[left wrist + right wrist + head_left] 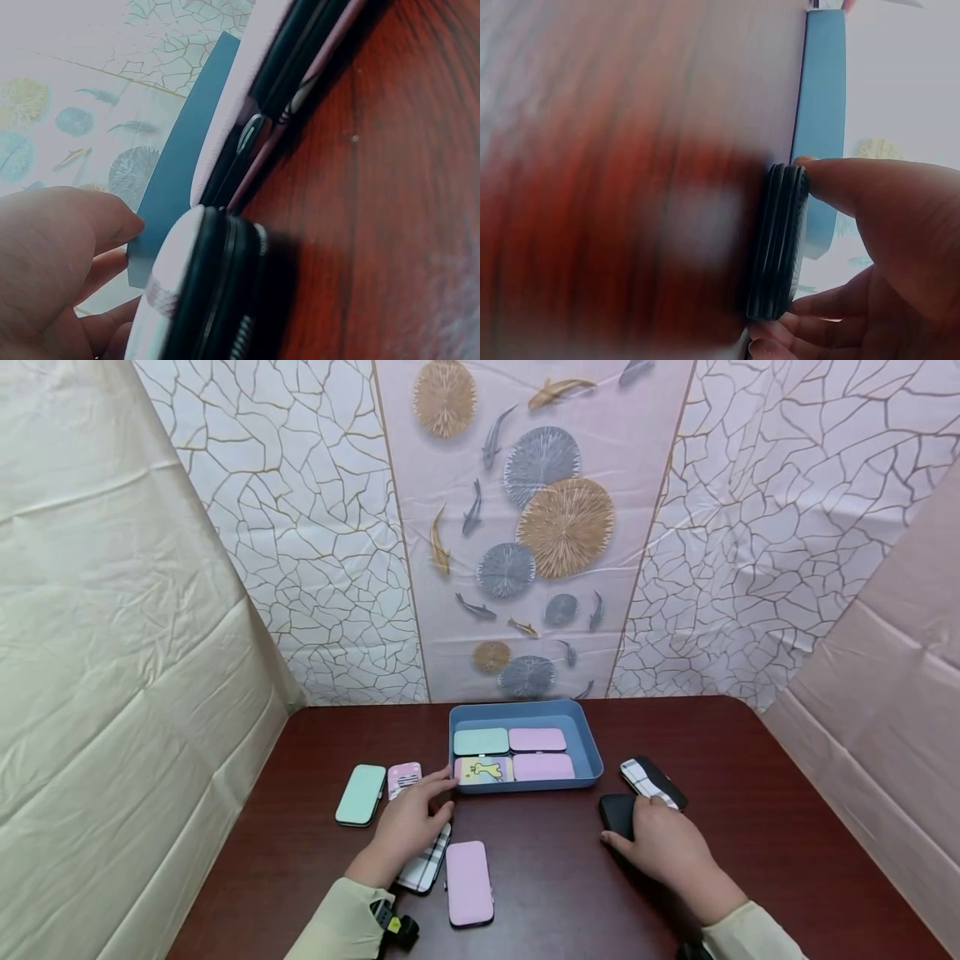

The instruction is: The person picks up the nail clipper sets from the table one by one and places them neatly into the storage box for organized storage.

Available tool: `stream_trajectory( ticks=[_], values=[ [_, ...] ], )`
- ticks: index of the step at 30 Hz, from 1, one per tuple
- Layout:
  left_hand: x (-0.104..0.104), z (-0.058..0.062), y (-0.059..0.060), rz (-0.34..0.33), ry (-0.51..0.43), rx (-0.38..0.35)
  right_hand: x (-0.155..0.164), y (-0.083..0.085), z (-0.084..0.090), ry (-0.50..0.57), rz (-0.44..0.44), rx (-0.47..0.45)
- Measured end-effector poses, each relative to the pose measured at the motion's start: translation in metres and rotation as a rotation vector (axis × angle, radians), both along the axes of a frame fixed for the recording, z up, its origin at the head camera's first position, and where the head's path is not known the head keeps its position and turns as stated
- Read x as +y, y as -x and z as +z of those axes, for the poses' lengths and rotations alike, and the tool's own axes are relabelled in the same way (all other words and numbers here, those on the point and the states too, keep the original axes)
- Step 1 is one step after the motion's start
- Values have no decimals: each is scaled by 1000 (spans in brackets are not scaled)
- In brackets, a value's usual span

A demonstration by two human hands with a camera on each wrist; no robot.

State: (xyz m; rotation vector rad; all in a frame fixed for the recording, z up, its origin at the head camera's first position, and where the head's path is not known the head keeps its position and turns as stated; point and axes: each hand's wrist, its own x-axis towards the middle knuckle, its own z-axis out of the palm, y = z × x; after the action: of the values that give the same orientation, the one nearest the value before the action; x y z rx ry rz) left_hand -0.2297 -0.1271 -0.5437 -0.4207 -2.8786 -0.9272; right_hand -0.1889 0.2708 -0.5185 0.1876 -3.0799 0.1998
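At the blue tray's (487, 715) front left corner, my left hand (412, 817) reaches with its fingertips at the rim, beside a flat case with a yellow giraffe picture (483, 770). My left thumb stands apart from the fingers. Under and beside this hand lie a plaid case (425, 867) and a pink printed case (403, 775), both partly covered. To the right, my right hand (667, 847) grips a flat black case (618, 815) between thumb and fingers. In the right wrist view, the black case (776, 244) shows its ridged edge. A black-and-white patterned case (652, 782) lies just behind it.
Inside the tray, a mint case (482, 742) and two pink cases, one at the back (537, 739) and one in front (543, 767), lie beside the giraffe one. Another mint case (361, 795) is at the left. A pink case (470, 884) lies near the front. Curtains enclose the table.
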Motion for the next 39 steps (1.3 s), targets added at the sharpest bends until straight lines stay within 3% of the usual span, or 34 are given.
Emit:
stream_trajectory(
  ticks=[32,39],
  values=[
    [0,-1,-1,3,-5,-5,-2,6,0,130,-35,-67],
    [0,-1,-1,5,-8,-2,-9,3,2,113,-32,-70]
  ],
)
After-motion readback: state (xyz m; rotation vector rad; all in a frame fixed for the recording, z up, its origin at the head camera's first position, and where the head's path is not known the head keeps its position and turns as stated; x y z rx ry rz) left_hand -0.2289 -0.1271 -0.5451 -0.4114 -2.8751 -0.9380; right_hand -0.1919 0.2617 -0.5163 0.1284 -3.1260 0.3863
